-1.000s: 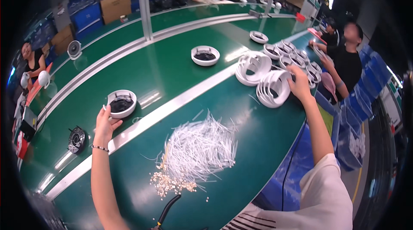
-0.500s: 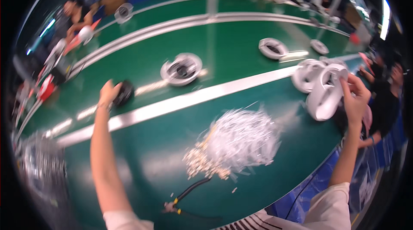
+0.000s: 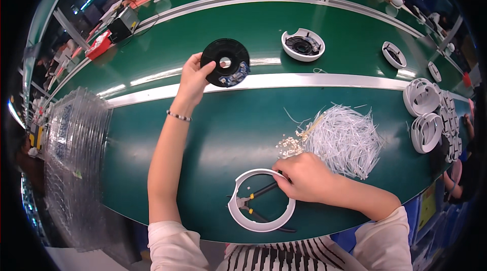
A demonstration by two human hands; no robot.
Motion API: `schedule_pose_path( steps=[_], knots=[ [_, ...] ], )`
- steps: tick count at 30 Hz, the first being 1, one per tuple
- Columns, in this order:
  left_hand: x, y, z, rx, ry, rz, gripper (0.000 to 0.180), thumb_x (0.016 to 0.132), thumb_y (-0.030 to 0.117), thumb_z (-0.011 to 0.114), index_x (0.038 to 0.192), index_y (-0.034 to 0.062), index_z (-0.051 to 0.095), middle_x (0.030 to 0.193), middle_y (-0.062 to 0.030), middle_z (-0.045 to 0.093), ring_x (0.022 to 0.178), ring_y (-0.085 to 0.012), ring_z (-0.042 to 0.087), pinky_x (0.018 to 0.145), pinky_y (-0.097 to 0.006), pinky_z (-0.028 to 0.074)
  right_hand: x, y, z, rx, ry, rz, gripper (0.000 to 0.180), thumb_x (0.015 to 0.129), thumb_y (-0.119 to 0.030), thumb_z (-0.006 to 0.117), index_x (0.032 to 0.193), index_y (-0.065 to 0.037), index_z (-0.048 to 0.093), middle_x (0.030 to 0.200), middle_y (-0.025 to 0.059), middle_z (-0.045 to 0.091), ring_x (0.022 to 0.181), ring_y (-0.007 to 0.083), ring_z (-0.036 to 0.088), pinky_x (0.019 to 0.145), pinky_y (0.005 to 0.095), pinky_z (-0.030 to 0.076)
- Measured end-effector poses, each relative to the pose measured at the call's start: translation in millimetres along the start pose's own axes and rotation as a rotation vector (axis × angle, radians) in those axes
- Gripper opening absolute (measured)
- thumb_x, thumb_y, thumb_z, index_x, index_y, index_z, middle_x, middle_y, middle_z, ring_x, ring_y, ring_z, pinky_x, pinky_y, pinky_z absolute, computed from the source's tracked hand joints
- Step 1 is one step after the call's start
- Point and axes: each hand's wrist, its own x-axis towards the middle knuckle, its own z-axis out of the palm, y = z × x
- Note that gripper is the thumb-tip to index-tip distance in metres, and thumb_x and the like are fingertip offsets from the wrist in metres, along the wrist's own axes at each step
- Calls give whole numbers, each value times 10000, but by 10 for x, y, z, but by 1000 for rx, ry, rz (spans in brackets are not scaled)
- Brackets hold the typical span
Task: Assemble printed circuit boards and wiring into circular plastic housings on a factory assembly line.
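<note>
My left hand (image 3: pixel 194 80) is raised over the pale rail and grips a black round disc (image 3: pixel 231 49) by its left edge. The disc has a central hole and a small circuit board (image 3: pixel 237 74) at its lower right. Close to the table's front edge, my right hand (image 3: pixel 304 177) is closed on the upper right rim of a white plastic ring (image 3: pixel 263 227) with a notch at its left. Through and under this ring show pliers (image 3: pixel 243 202) with black and yellow handles, lying on the green table.
Beyond my right hand lie a heap of thin white strips (image 3: pixel 345 141) and small beige pieces (image 3: pixel 290 146). White rings (image 3: pixel 425 131) are stacked at right; clear plastic trays (image 3: pixel 76 169) stand at left. White round housings (image 3: pixel 289 54) with black insides sit past the rail (image 3: pixel 324 81). Other people work farther off.
My right hand has brought a white ring from the stack at right to the table's front, over the pliers. My left hand has lifted the black disc up and rightward. The view has turned.
</note>
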Motion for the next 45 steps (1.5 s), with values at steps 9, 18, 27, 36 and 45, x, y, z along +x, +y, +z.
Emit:
schedule_pose_path(
  steps=[9, 18, 27, 36, 45],
  knots=[
    [-398, 134, 211, -182, -68, -11, 351, 822, -3, 503, 1134, -26, 345, 1044, -140, 542, 926, -193, 572, 775, -340, 504, -13, -477, -17, -260, 24, 5, 802, 574, -480, 705, 1170, -22, 425, 1177, 222, 405, 1076, 382, 394, 840, 492, 352],
    [-509, 73, 346, -274, -47, -11, 395, 806, -43, 490, 1167, -3, 337, 1099, -142, 512, 986, -210, 544, 844, -363, 470, -53, -606, 61, -251, -250, -18, 1028, 498, -437, 778, 1295, -26, 275, 1299, 267, 243, 1172, 445, 283, 869, 631, 271],
    [-841, 75, 751, -462, -92, 36, 451, 793, -114, 436, 1217, 10, 341, 1204, -128, 453, 1151, -220, 432, 936, -372, 408, 133, -98, -408, 686, 542, 51, 1074, 518, -231, 826, 1313, 32, 155, 1314, 188, 248, 1207, 262, 310, 985, 358, 289],
    [-1105, 111, 830, -674, -768, -340, 752, 717, 188, 602, 1335, 61, 194, 1298, -150, 342, 1215, -294, 326, 999, -434, 279, 321, 192, -264, 636, 636, 43, 1163, 505, -296, 829, 1321, 60, 81, 1300, 288, 214, 1226, 335, 283, 1005, 364, 258],
    [-1005, 7, 903, -787, -372, -562, 559, 866, 493, 283, 1148, 51, 477, 1079, -136, 536, 986, -252, 534, 869, -401, 441, 307, 143, -219, 326, 443, -31, 1177, 447, -343, 832, 1328, 18, 138, 1318, 248, 225, 1205, 392, 255, 989, 445, 258]
  ],
)
